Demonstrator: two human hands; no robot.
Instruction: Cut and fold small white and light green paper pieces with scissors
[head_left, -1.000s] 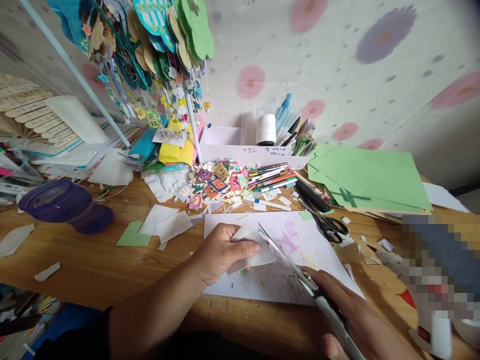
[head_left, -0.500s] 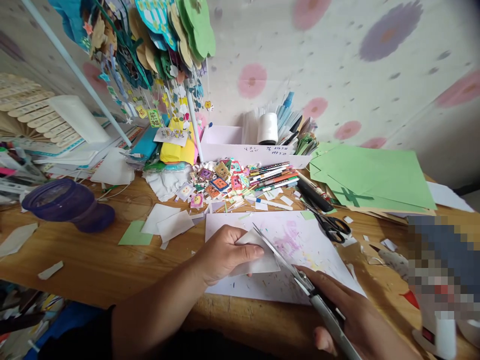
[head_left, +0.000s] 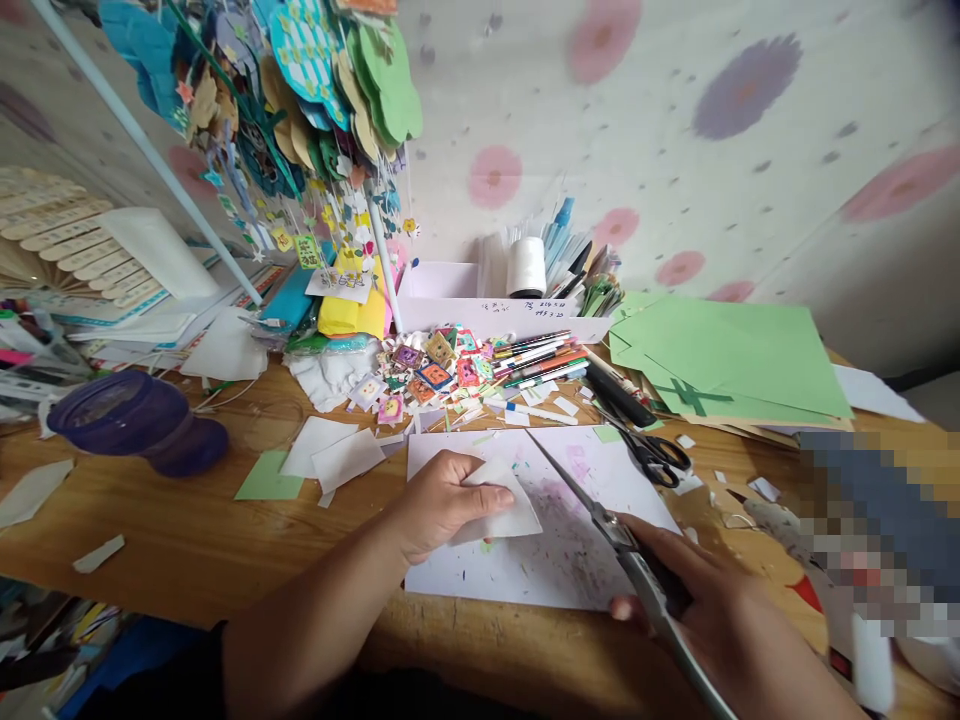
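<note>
My left hand (head_left: 442, 505) pinches a small piece of white paper (head_left: 517, 512) between thumb and fingers, above a larger white sheet (head_left: 525, 580) marked with pink smudges and specks. In my right hand (head_left: 697, 590) is a pair of long metal scissors (head_left: 615, 530), its fingers wrapped round the handles. The blades point up and to the left, apart from the paper piece and looking closed. My palm and fingers hide part of the handles.
Black-handled scissors (head_left: 656, 455) lie right of the sheet. Behind it are several small coloured picture cards (head_left: 435, 375) and pens (head_left: 544, 355). Green paper (head_left: 750, 350) is stacked at right. A purple container (head_left: 139, 425) stands at left, with white paper scraps (head_left: 349, 460) nearer the middle.
The scissors have come away from the paper piece, moving to the right, and their blades look closed together. My left hand keeps its grip on the paper.
</note>
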